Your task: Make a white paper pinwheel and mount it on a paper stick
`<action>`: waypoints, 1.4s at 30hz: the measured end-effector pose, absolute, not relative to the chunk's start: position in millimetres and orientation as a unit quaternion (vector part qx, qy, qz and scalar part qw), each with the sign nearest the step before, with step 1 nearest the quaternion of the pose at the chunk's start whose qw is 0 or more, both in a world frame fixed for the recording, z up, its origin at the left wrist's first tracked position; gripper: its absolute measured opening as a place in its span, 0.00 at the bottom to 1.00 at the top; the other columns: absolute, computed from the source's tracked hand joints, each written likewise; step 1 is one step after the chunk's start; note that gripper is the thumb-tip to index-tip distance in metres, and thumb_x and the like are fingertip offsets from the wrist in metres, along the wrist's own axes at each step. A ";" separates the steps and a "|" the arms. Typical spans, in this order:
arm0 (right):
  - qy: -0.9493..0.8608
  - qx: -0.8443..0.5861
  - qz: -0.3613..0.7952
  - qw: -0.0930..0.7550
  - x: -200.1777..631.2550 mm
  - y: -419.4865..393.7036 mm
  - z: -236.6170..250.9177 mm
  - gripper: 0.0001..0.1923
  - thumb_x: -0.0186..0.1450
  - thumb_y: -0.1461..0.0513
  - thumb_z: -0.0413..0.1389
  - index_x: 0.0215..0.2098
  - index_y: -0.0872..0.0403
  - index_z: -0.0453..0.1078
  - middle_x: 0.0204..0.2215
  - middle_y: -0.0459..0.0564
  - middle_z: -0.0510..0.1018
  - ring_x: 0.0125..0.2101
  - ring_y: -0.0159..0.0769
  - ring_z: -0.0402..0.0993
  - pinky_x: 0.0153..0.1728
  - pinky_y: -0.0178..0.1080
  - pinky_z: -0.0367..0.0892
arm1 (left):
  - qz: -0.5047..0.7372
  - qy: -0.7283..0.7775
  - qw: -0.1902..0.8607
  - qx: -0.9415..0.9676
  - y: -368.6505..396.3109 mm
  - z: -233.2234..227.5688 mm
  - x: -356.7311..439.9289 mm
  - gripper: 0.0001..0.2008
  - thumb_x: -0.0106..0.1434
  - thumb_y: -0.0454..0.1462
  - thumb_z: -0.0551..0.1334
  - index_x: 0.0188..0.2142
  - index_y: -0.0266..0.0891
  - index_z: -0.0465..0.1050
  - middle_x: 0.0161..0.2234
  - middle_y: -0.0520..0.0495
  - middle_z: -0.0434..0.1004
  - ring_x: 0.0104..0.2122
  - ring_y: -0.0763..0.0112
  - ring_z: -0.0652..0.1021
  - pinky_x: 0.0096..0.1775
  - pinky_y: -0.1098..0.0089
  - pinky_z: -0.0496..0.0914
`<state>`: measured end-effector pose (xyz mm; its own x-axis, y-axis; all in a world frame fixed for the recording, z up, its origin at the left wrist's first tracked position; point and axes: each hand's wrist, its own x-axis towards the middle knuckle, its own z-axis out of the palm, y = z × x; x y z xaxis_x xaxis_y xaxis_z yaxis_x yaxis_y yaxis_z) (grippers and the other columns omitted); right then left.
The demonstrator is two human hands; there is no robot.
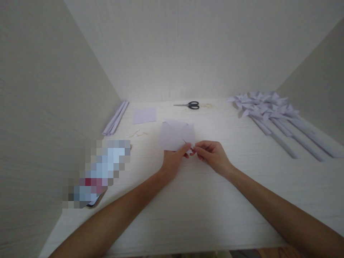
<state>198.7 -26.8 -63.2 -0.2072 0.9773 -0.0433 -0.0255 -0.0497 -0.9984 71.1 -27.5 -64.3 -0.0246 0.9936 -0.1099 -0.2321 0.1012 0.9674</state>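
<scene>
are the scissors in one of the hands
No, the scissors lie on the table near the back wall, apart from both hands, which pinch the folded paper.

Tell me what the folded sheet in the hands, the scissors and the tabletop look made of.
Folded sheet: thin pale lilac paper, matte, with crisp creases. Scissors: grey, probably metal blades, and dark handles that look plastic. Tabletop: white board with faint grain lines, likely laminate or painted wood.

Paper-craft workstation, enclosed booth.
White table point(188, 215) walled on three sides by plain panels; scissors point(189, 105) at centre rear, finished paper pinwheels point(264, 107) upper right, folded paper strips point(116, 117) at left.
</scene>
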 end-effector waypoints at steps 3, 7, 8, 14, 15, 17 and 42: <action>-0.536 -0.456 0.556 0.442 198.6 -27.1 -63.0 0.09 0.51 0.59 0.58 0.21 0.57 0.70 0.15 0.44 0.70 0.13 0.22 0.55 0.12 0.29 0.48 | 0.535 0.461 0.575 0.413 -28.3 -65.7 70.5 0.07 0.47 0.38 0.61 0.19 0.36 0.69 0.19 0.51 0.71 0.20 0.76 0.70 0.20 0.76 0.63; -0.538 -0.461 0.538 0.457 199.1 -26.9 -65.0 0.08 0.50 0.59 0.58 0.20 0.57 0.69 0.13 0.43 0.69 0.12 0.21 0.54 0.12 0.29 0.46 | 0.530 0.461 0.568 0.429 -28.9 -66.6 70.0 0.07 0.47 0.39 0.61 0.19 0.36 0.69 0.19 0.51 0.71 0.20 0.76 0.70 0.21 0.76 0.63; -0.537 -0.460 0.537 0.459 199.3 -26.7 -65.8 0.08 0.50 0.59 0.58 0.20 0.57 0.70 0.13 0.43 0.68 0.12 0.21 0.54 0.12 0.29 0.46 | 0.529 0.464 0.567 0.429 -28.8 -66.3 70.1 0.07 0.47 0.39 0.61 0.19 0.36 0.69 0.19 0.51 0.71 0.20 0.76 0.70 0.21 0.76 0.63; -0.519 -0.435 0.562 0.475 201.0 -25.7 -69.9 0.06 0.49 0.60 0.59 0.22 0.56 0.70 0.16 0.43 0.71 0.14 0.21 0.57 0.14 0.29 0.50 | 0.523 0.488 0.556 0.423 -28.7 -62.5 71.5 0.07 0.47 0.38 0.60 0.19 0.37 0.69 0.19 0.52 0.71 0.20 0.77 0.69 0.21 0.76 0.63; -0.517 -0.436 0.561 0.477 201.0 -25.8 -70.2 0.06 0.49 0.61 0.60 0.22 0.56 0.70 0.16 0.43 0.70 0.14 0.21 0.57 0.14 0.29 0.50 | 0.521 0.496 0.550 0.423 -28.9 -62.0 71.5 0.07 0.47 0.38 0.61 0.18 0.36 0.69 0.19 0.52 0.70 0.19 0.77 0.69 0.21 0.76 0.63; -0.514 -0.441 0.556 0.481 200.6 -26.5 -70.2 0.06 0.48 0.61 0.60 0.21 0.56 0.70 0.14 0.42 0.69 0.13 0.21 0.56 0.13 0.29 0.49 | 0.517 0.515 0.538 0.423 -29.6 -61.1 71.1 0.07 0.46 0.38 0.61 0.18 0.36 0.68 0.18 0.52 0.70 0.18 0.77 0.68 0.22 0.75 0.63; -0.514 -0.423 0.576 0.475 201.3 -25.3 -69.7 0.06 0.52 0.61 0.58 0.22 0.57 0.71 0.16 0.43 0.71 0.14 0.20 0.57 0.13 0.28 0.50 | 0.526 0.494 0.542 0.431 -28.2 -65.7 68.7 0.08 0.46 0.39 0.61 0.18 0.36 0.69 0.19 0.51 0.72 0.18 0.77 0.68 0.21 0.75 0.63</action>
<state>201.3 -25.3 -69.7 -0.1918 0.9814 0.0016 -0.1128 -0.0205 -0.9934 68.7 -28.2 -65.7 -0.0413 0.9958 -0.0817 -0.1441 0.0750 0.9867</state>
